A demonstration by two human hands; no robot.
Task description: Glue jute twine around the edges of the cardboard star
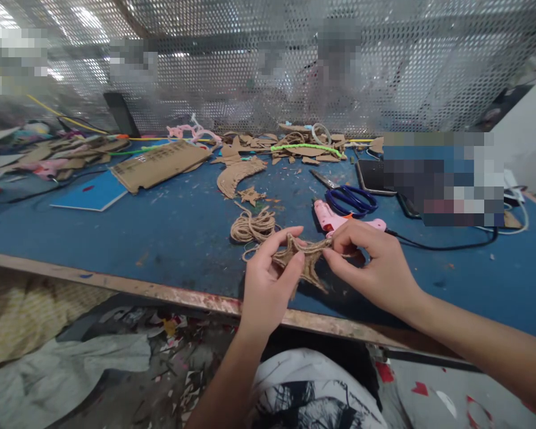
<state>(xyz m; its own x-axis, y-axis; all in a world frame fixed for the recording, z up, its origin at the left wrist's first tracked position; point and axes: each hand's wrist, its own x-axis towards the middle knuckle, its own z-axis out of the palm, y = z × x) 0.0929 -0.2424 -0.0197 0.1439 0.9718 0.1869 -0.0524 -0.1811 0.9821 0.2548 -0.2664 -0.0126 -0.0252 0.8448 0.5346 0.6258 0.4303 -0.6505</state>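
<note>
Head view. Landmark: the pink glue gun [333,219].

The star-shaped piece [311,263] is located on the near side of the glue gun, slightly to its left, between the two hands. The left hand [270,275] clamps its left part, thumb on the face, fingers behind. The right hand [375,262] pinches thumb and index finger together at its right-hand point; whether they also grip a cord strand cannot be told.

Status: cord appears fitted along the visible edges, including the upper one, so the edging is judged well advanced. The face appears only partly covered; the reverse is hidden. Remaining work is judged to be the right-hand point and any uncovered face.

Supply: a loose twine coil [254,225] lies left of the glue gun. Scissors [351,199] lie just beyond it. A small cardboard star [251,195] lies farther left, without visible cord.
</note>
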